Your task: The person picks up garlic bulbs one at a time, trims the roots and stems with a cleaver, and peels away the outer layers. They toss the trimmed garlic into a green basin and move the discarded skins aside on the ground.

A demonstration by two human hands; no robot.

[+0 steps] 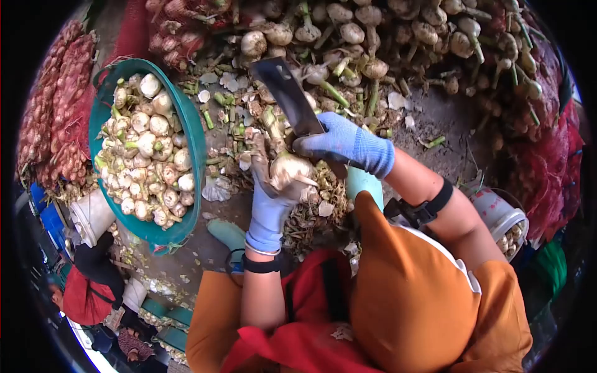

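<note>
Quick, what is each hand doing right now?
Left hand: closed in a blue knit glove around a pale round garlic bulb.
Right hand: closed in a blue glove on the dark broad-bladed cleaver.

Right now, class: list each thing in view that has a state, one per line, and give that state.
Left hand: gloved, gripping the garlic bulb.
Right hand: gloved, gripping the cleaver.
Garlic bulb: held upright, stalk still on.
Cleaver: raised, blade beside the stalk.
Basin: heaped with trimmed bulbs.
Pile: untrimmed, stalks on.
Bucket: partly filled.
</note>
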